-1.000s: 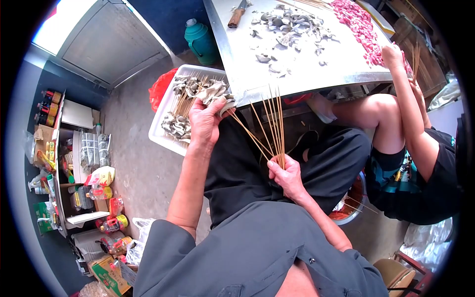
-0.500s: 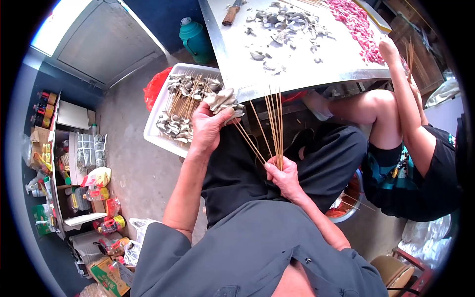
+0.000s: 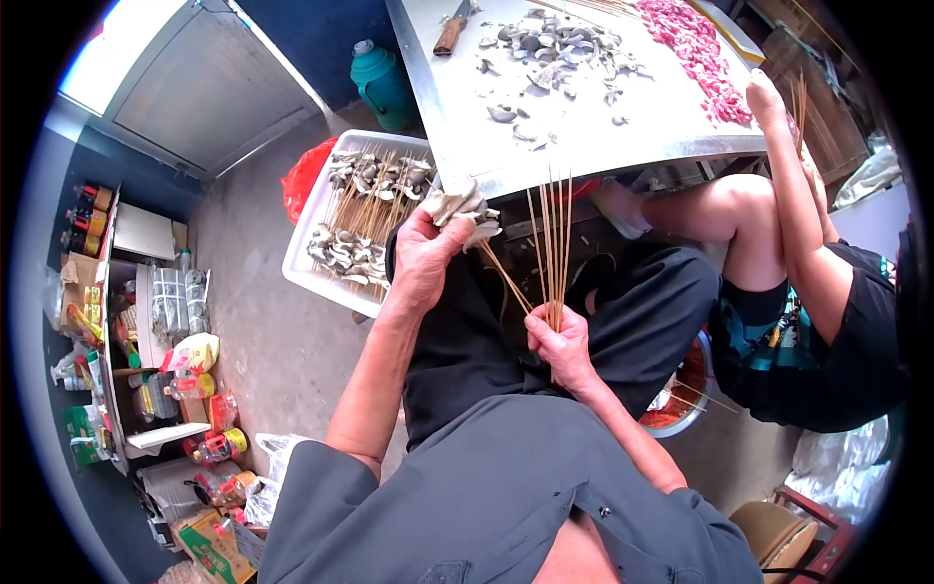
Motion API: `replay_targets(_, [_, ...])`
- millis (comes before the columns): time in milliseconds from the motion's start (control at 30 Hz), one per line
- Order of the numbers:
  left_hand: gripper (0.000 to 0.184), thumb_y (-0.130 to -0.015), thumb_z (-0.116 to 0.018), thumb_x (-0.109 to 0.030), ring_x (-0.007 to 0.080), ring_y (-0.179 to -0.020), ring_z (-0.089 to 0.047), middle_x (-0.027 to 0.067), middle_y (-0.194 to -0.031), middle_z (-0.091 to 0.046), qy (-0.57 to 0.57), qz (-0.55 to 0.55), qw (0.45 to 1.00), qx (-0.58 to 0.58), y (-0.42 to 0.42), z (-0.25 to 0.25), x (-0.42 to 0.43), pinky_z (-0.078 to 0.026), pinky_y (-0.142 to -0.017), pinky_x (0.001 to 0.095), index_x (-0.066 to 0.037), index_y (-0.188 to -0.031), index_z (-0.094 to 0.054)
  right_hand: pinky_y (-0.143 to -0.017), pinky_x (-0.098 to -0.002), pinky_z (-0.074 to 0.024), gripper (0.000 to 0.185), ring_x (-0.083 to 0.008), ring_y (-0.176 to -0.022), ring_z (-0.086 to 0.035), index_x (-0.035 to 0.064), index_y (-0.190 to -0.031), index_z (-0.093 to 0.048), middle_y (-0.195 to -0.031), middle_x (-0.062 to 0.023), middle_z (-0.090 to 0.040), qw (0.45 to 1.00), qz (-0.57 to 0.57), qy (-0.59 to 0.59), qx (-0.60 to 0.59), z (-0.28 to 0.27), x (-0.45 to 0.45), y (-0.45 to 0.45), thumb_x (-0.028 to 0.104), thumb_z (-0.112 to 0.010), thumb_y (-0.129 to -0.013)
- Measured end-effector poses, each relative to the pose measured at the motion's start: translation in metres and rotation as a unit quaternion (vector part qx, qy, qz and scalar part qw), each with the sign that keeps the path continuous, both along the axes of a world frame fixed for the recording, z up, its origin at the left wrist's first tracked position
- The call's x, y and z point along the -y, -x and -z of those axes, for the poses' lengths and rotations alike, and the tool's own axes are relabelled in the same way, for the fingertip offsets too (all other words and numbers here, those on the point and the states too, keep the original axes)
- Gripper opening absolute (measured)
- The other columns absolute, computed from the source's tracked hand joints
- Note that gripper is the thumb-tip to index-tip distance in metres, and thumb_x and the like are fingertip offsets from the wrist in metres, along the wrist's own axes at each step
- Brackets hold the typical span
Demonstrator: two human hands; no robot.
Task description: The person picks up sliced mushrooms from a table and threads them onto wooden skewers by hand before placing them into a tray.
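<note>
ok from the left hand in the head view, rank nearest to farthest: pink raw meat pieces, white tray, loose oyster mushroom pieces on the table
From the left hand:
1. White tray: just to its left.
2. Loose oyster mushroom pieces: ahead and to the right, on the table.
3. Pink raw meat pieces: farther right, past the mushrooms.

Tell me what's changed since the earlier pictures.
The left hand, holding the mushrooms, has moved rightward, away from the white tray and closer to the right hand. Nothing was visibly taken hold of or let go. The right hand still grips the skewers in about the same place, and the knife still lies on the table.
</note>
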State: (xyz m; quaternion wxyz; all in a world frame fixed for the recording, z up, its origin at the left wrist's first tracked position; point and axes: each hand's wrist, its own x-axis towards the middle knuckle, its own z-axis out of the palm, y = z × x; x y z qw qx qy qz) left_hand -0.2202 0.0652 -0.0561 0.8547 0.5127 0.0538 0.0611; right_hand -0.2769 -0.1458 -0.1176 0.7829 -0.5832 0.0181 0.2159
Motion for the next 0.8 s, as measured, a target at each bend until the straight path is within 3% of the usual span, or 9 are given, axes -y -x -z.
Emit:
replay_targets(67, [0.029,-0.095,-0.057,-0.021,0.0125,-0.087,-0.063,0.0078,-0.105,-0.064,-0.008,-0.044,0.999,0.006,-0.003,0.004,-0.004,-0.053,-0.076,0.0253,-0.001,-0.116,-0.055,-0.047,-0.0191,-0.0369,0.012,-0.0046,-0.05,-0.049,0.0034,-0.082,-0.059,-0.06,0.0009,-0.056,1.0,-0.002,0.002,0.0,0.0,-0.001,-0.002,0.012,-0.064,-0.088])
replay_targets(300, [0.023,-0.097,-0.056,-0.023,0.0063,-0.075,-0.059,0.0034,-0.088,-0.065,-0.162,-0.157,0.972,0.06,-0.007,0.02,-0.01,-0.048,-0.064,0.0191,-0.001,-0.101,-0.061,-0.048,-0.0199,-0.0376,0.011,-0.0048,-0.052,-0.05,0.0029,-0.084,-0.061,-0.061,0.0014,-0.056,1.0,-0.014,0.015,-0.005,0.001,-0.002,-0.001,0.013,-0.064,-0.088])
replay_targets(500, [0.022,-0.096,-0.057,-0.021,0.004,-0.068,-0.058,0.0014,-0.081,-0.065,-0.146,-0.071,0.987,0.017,-0.001,0.01,-0.015,-0.044,-0.059,0.017,0.0,-0.099,-0.063,-0.049,-0.0202,-0.0378,0.01,-0.0047,-0.052,-0.049,0.0024,-0.085,-0.061,-0.061,0.0014,-0.056,0.999,-0.024,0.029,-0.011,0.005,0.002,0.005,0.011,-0.064,-0.088])
replay_targets(800, [0.021,-0.096,-0.057,-0.02,0.003,-0.066,-0.057,0.0018,-0.08,-0.066,-0.12,-0.054,0.991,0.001,0.005,0.018,-0.003,-0.044,-0.057,0.017,0.0,-0.1,-0.063,-0.049,-0.02,-0.0377,0.008,-0.005,-0.053,-0.048,0.0022,-0.084,-0.06,-0.062,0.0012,-0.055,0.999,-0.019,0.027,-0.024,0.009,0.003,0.012,0.009,-0.063,-0.088])
